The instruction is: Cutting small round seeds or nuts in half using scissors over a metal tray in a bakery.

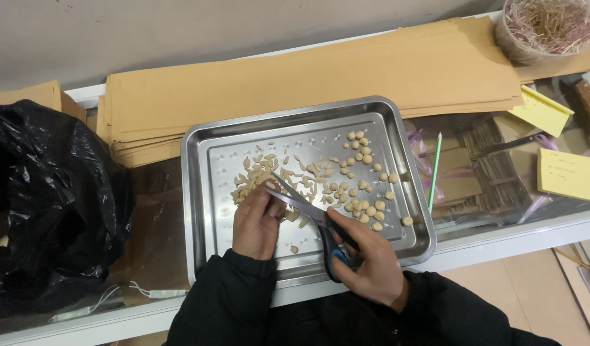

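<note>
Your right hand [365, 259] holds scissors [308, 214], blades parted; your left hand [256, 221] pinches a small pale piece at them; on the steel tray [202, 211], cut slivers [256, 176] lie left; round whole pieces [365, 192] remain right, seemingly half done.

1. Metal tray [205, 192] at centre, on the glass counter [500, 224].
2. In the tray: split pieces [256, 176] to the left, round pieces [365, 202] to the right.
3. Over the tray's near half: left hand [256, 224] just left of right hand [365, 256], scissors [308, 208] between them.
4. Behind the tray: stacked paper sheets [308, 83].
5. Left of it: plastic bag [45, 205].
6. Right of it: pencil [434, 170], then sticky notes [569, 174].
7. Far right corner: bowl of straw [545, 25].
</note>
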